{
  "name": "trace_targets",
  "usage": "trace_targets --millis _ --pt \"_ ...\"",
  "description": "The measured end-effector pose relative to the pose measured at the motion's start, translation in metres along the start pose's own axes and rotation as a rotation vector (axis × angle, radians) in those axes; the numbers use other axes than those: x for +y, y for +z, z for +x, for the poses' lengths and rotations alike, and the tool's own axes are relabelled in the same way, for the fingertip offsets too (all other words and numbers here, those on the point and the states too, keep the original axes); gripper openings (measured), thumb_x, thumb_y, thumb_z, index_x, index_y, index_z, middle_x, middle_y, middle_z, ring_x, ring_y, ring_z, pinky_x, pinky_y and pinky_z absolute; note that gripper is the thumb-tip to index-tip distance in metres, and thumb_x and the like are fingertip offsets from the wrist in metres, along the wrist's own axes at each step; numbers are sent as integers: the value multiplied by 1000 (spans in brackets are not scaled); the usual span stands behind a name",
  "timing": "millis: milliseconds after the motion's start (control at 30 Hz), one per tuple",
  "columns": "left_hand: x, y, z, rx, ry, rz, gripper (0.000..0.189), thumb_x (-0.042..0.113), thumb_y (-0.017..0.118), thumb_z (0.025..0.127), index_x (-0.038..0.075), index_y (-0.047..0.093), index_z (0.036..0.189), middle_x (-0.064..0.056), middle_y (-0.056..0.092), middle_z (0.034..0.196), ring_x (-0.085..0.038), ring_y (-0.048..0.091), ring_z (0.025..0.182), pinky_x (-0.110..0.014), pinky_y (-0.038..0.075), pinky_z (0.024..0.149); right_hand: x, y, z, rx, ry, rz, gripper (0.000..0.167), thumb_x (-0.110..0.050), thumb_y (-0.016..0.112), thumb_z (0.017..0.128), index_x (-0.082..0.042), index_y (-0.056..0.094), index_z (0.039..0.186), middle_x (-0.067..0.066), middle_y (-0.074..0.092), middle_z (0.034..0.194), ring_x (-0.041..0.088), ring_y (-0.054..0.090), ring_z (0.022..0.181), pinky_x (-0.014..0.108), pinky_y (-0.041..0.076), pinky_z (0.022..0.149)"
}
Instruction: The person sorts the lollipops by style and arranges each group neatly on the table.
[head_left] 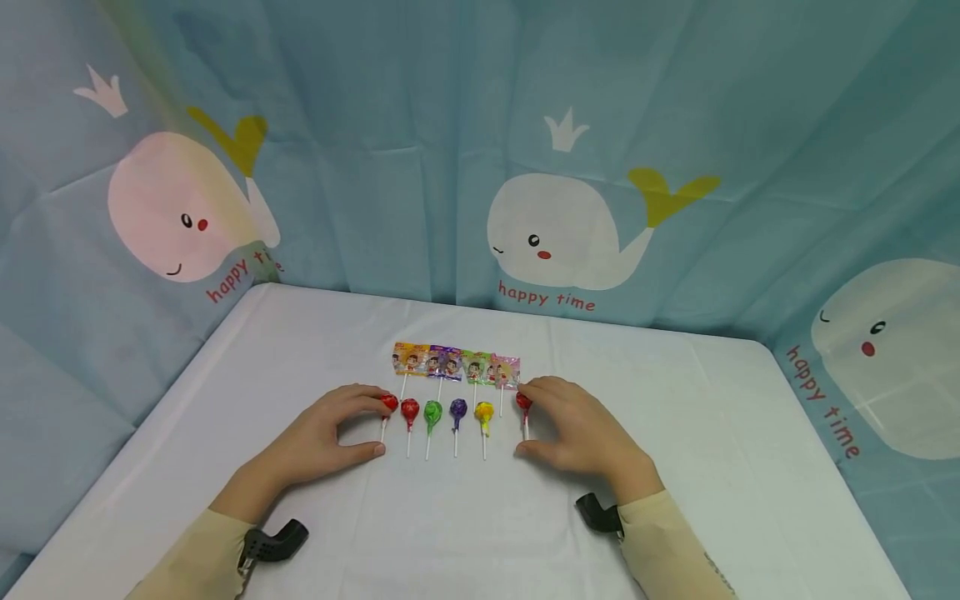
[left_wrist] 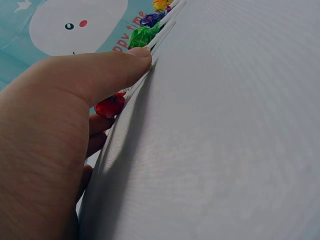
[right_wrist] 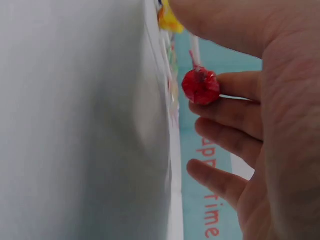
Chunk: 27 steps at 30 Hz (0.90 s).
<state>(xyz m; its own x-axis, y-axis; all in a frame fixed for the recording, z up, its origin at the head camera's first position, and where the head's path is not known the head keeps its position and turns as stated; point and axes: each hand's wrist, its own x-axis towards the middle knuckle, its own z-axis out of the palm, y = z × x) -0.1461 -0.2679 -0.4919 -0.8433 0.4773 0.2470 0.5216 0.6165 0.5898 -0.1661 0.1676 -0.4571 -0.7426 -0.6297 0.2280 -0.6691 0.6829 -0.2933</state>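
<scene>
A row of lollipops lies on the white table. At its left end my left hand (head_left: pixel 327 435) holds a red lollipop (head_left: pixel 388 402), fingers at the candy and thumb by the stick's end. Beside it lie another red lollipop (head_left: pixel 409 409), a green one (head_left: pixel 432 412), a purple one (head_left: pixel 458 407) and a yellow one (head_left: pixel 484 412). To the right, past a gap, my right hand (head_left: pixel 573 425) holds a third red lollipop (right_wrist: pixel 201 86) lengthwise between fingertips and thumb. In the left wrist view, the thumb hides part of the left lollipop's stick.
Behind the row lie several flat-wrapped lollipops (head_left: pixel 477 367) in orange, purple, green and pink packaging, sticks toward me. The white table (head_left: pixel 675 400) meets a blue whale-print curtain (head_left: pixel 375 167) at the back and sides. Black devices (head_left: pixel 276 542) sit at both wrists.
</scene>
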Motion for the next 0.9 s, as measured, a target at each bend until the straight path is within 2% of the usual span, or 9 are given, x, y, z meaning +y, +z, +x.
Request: trace_targets --millis 533,900 --pt "0 1 4 -5 14 3 50 34 97 85 28 76 130 7 63 150 -27 54 144 -60 43 118 -10 10 3 -62 -9 -14 80 -49 87 88 -6 63 151 7 64 151 29 57 143 50 44 122" --pt "-1 0 1 0 13 11 50 36 96 86 30 75 131 8 63 150 -26 55 144 -59 44 117 -14 13 4 -30 -60 -4 81 -54 89 86 -8 65 149 5 63 150 27 58 141 49 46 120"
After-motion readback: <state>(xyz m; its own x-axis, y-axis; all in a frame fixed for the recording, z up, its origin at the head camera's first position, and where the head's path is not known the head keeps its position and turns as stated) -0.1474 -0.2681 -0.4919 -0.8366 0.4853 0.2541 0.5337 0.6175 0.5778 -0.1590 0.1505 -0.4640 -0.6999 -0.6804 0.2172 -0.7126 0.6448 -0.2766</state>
